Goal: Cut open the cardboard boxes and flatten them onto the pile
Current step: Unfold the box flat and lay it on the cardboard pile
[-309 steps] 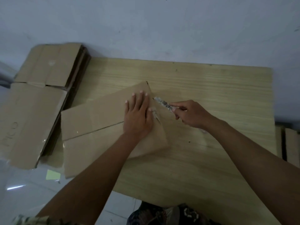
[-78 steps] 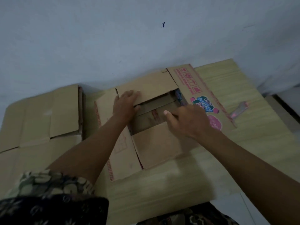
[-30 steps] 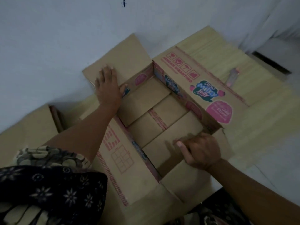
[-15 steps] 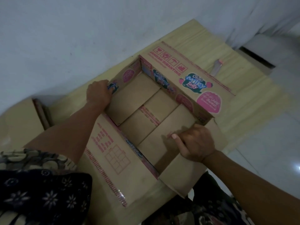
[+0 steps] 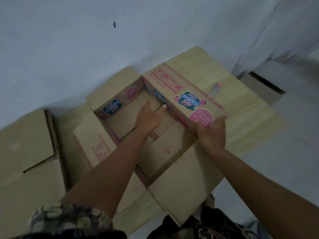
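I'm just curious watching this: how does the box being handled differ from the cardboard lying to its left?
The printed box stands open with walls upright; the flattened pile lies flat. The box carries pink and blue jelly branding; the pile's visible faces are plain brown. The left hand reaches inside the box and the right hand grips its wall; nobody touches the pile. Both are brown cardboard.

Wooden table [image 5: 245, 107], pale wall [image 5: 86, 40], dark speck [image 5: 114, 24]
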Available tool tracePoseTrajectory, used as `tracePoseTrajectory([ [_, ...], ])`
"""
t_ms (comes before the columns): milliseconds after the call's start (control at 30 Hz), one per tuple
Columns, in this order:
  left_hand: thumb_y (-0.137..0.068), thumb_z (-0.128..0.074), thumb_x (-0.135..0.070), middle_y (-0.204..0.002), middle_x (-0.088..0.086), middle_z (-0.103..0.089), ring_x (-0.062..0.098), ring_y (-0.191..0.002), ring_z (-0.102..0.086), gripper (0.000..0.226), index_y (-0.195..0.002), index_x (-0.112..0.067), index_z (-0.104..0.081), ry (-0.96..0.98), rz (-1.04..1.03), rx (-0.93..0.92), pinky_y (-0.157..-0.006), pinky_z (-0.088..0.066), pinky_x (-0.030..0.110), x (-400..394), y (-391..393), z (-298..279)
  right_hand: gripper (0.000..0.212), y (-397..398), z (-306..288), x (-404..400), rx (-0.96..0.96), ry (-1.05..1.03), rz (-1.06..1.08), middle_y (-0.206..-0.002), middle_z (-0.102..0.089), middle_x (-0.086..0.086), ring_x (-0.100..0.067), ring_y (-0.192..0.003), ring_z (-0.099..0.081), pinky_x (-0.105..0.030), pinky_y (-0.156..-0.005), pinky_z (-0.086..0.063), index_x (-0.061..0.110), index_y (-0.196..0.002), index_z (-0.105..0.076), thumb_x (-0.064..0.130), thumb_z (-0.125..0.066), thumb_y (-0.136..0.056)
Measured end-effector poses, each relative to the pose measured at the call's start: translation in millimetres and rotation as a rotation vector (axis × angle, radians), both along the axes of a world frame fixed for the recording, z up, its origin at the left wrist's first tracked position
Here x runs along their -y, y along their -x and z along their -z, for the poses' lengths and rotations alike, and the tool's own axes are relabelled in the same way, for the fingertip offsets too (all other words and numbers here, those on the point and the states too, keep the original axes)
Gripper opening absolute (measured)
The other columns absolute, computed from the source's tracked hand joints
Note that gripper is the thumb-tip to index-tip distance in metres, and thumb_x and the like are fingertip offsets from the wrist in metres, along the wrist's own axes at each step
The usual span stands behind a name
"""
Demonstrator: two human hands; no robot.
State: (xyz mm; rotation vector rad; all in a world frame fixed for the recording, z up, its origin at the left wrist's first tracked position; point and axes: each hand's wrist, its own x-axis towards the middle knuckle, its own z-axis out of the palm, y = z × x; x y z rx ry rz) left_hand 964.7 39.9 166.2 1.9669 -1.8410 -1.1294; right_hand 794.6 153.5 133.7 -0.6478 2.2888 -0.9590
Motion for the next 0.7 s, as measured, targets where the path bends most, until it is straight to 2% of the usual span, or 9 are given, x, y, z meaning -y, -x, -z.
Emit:
tracePoseTrajectory([
  [100, -0.089, -0.063, -0.065, -0.149, -0.005, -0.046, 0.017, -0.133, -0.045, 0.086, -0.155, -0.018, -0.035, -0.222, -0.099, -0.26, -0.1, -0.039, 0.033, -26.2, 49.3, -21.6, 0.075, 9.0, -11.6, 1.6, 0.188, 0.074, 0.142, -0.13, -0.061, -0.015, -0.029, -0.118, -0.061, -0.032, -0.097, -0.048, 0.004, -0.148, -0.039, 0.025, -0.077, -0.086],
  [167, -0.073, -0.069, -0.079, -0.152, -0.006, -0.046, 0.02, -0.13, -0.046, 0.098, -0.152, -0.028, -0.041, -0.362, -0.104, -0.386, -0.094, -0.04, 0.041, -37.1, 68.9, -40.1, 0.041, 12.5, -23.3, -5.5, 0.183, 0.221, 0.123, -0.097, -0.064, -0.002, -0.011, -0.085, -0.064, -0.025, -0.074, -0.045, 0.007, -0.123, -0.055, 0.015, -0.074, -0.088],
  [233, -0.06, -0.072, -0.086, -0.158, -0.003, -0.039, 0.029, -0.137, -0.042, 0.11, -0.151, -0.035, -0.039, -0.439, -0.136, -0.429, -0.098, -0.039, 0.055, -40.0, 80.6, -62.6, 0.018, 12.7, -34.9, -17.9, 0.145, 0.389, -0.048, -0.082, -0.061, 0.013, 0.003, -0.067, -0.058, -0.018, -0.064, -0.042, 0.018, -0.105, -0.06, 0.011, -0.069, -0.091],
  [333, -0.07, -0.068, -0.081, -0.164, 0.005, -0.028, 0.04, -0.148, -0.027, 0.107, -0.157, -0.031, -0.03, -0.451, -0.221, -0.507, -0.107, -0.026, 0.077, -34.7, 86.2, -95.5, 0.016, 11.5, -38.7, -31.2, 0.067, 0.504, -0.312, -0.08, -0.063, 0.015, 0.005, -0.07, -0.06, -0.014, -0.062, -0.044, 0.025, -0.096, -0.061, 0.01, -0.066, -0.093],
  [400, -0.075, -0.068, -0.075, -0.164, 0.011, -0.025, 0.044, -0.148, -0.024, 0.105, -0.159, -0.029, -0.024, -0.445, -0.266, -0.548, -0.105, -0.028, 0.079, -28.8, 84.3, -110.3, 0.012, 11.0, -32.8, -33.5, -0.067, 0.565, -0.464, -0.083, -0.062, 0.008, -0.002, -0.077, -0.06, -0.02, -0.068, -0.048, 0.02, -0.095, -0.061, 0.009, -0.066, -0.092],
  [467, -0.09, -0.068, -0.053, -0.136, 0.015, -0.049, 0.037, -0.127, -0.05, 0.071, -0.145, -0.016, -0.042, -0.416, -0.31, -0.511, -0.098, -0.048, 0.065, -30.0, 77.0, -123.7, 0.013, 13.1, -26.3, -33.7, -0.074, 0.625, -0.591, -0.094, -0.065, 0.008, -0.004, -0.089, -0.062, -0.022, -0.079, -0.051, 0.017, -0.101, -0.065, 0.009, -0.067, -0.091],
  [533, -0.101, -0.053, -0.017, -0.095, 0.01, -0.056, 0.024, -0.085, -0.059, 0.011, -0.105, -0.008, -0.055, -0.356, -0.385, -0.501, -0.072, -0.056, 0.042, -36.3, 66.1, -127.2, 0.023, 20.1, -25.9, -36.0, -0.04, 0.7, -0.761, -0.105, -0.07, 0.004, -0.006, -0.1, -0.065, -0.022, -0.088, -0.051, 0.012, -0.11, -0.07, 0.013, -0.064, -0.088],
  [600, -0.099, -0.043, 0.0, -0.085, 0.009, -0.054, 0.022, -0.074, -0.055, 0.017, -0.087, -0.011, -0.049, -0.286, -0.474, -0.524, -0.07, -0.053, 0.04, -43.7, 50.5, -129.0, 0.036, 26.7, -27.9, -38.0, 0.095, 0.7, -0.809, -0.112, -0.071, -0.001, -0.01, -0.107, -0.066, -0.022, -0.093, -0.05, 0.009, -0.113, -0.072, 0.024, -0.053, -0.087],
  [700, -0.095, -0.047, 0.001, -0.093, 0.014, -0.063, 0.028, -0.084, -0.061, 0.012, -0.102, -0.006, -0.054, -0.26, -0.552, -0.661, -0.077, -0.054, 0.041, -57.4, 19.4, -137.5, 0.04, 25.9, -29.0, -25.5, 0.399, 0.376, -0.576, -0.12, -0.067, 0.007, -0.011, -0.116, -0.06, -0.024, -0.098, -0.046, 0.019, -0.117, -0.071, 0.033, -0.042, -0.095],
])
